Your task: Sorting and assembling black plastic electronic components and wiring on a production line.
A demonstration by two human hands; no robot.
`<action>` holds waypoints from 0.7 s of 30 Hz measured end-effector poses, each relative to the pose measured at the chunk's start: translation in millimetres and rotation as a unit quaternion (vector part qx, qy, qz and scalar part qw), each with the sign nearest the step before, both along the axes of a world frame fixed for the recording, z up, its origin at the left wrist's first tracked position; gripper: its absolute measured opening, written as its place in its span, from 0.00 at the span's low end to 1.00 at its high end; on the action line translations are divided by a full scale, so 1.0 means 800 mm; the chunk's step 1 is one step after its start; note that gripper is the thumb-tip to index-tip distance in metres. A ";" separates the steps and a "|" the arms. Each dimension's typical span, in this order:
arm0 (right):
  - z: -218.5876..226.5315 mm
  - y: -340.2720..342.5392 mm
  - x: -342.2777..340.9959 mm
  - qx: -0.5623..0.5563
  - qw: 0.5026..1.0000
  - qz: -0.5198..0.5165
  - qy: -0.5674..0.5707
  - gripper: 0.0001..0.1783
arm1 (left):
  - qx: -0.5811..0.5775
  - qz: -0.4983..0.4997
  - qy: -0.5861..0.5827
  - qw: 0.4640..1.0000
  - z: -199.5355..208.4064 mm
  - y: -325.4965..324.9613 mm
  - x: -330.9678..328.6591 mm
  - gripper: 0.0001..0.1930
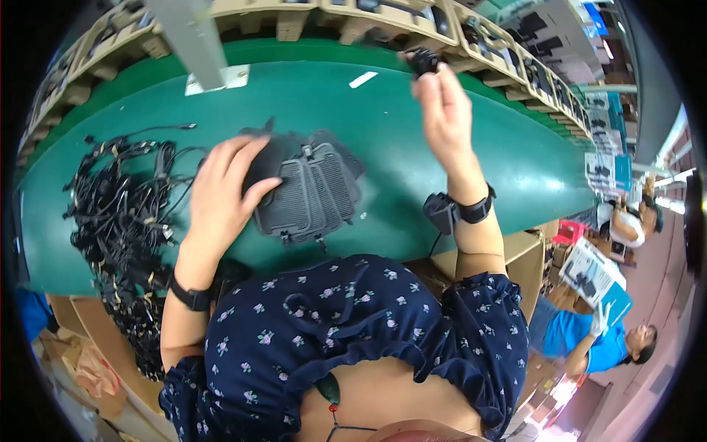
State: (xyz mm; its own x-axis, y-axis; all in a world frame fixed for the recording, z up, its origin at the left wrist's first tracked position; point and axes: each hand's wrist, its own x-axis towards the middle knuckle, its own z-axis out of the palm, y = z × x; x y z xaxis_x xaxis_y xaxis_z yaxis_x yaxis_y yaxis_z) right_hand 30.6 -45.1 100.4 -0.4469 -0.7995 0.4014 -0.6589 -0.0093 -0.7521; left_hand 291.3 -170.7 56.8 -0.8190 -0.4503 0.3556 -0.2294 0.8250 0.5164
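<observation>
My left hand (227, 184) lies with its fingers and thumb spread over the left side of a small pile of dark grey mesh-faced plates (313, 188) with thin frames. Its fingertips touch a smooth dark piece at the pile's upper left. Raised at the far side of the table, my right hand (448, 110) pinches a small black bundle (424, 62) that looks like a coiled cable, partly blurred. The bundle is close to the tan trays along the far edge.
A large heap of tangled black cables (129, 214) spills over the table's near left edge. Tan trays (291, 22) holding black items line the far edge of the green table (398, 155). A metal post (193, 44) rises there. Another person (589, 339) handles a box at right.
</observation>
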 end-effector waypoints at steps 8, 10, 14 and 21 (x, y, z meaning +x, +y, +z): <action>0.024 0.108 -0.187 -0.109 0.946 -0.306 0.017 0.16 | -0.053 0.160 -0.098 0.981 -0.022 -0.013 0.039 0.15; 0.024 0.130 -0.247 -0.144 0.933 -0.329 -0.003 0.16 | -0.029 0.094 -0.103 0.990 -0.015 0.008 0.020 0.22; 0.009 0.171 -0.380 -0.079 0.925 -0.370 0.037 0.14 | 0.033 0.015 -0.125 0.991 -0.018 0.036 -0.012 0.30; 0.010 0.163 -0.438 0.119 0.869 -0.454 0.155 0.21 | 0.015 0.038 -0.090 0.995 -0.033 0.022 0.011 0.26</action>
